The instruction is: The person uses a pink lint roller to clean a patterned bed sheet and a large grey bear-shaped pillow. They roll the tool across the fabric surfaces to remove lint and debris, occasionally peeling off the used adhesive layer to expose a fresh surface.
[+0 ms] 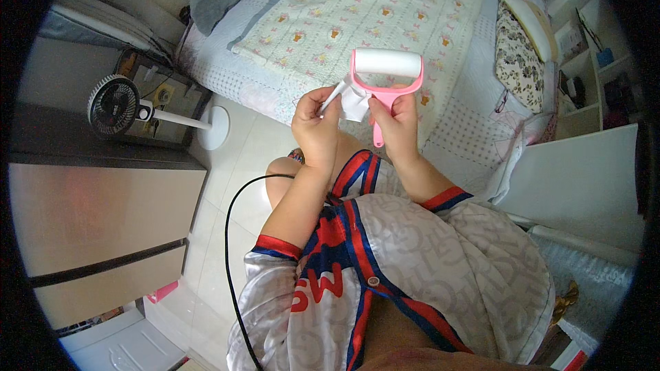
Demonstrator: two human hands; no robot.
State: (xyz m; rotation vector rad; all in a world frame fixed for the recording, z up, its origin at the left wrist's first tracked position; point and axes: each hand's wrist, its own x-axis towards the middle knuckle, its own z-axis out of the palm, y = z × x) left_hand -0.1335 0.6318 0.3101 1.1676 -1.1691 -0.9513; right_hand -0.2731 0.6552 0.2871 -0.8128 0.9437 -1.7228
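My right hand point(397, 118) grips the pink handle of a lint roller point(389, 64), whose white sticky roll lies level at the top of its frame. Between my left fingers and thumb is a crumpled white sheet point(356, 104), probably a piece of the roll's paper. My left hand point(318, 116) pinches its left side, and the sheet's right end reaches the fingers of my right hand. Whether the sheet is still joined to the roll cannot be made out. Both hands are held up in front of me, above my lap.
Beyond my hands stands a bed with a patterned quilt point(361, 15) and floral pillows point(518, 62) at right. A white pedestal fan point(178, 119) is on the tiled floor point(234, 144) at left, near a cabinet point(103, 211). A black cable point(227, 237) curves past my left arm.
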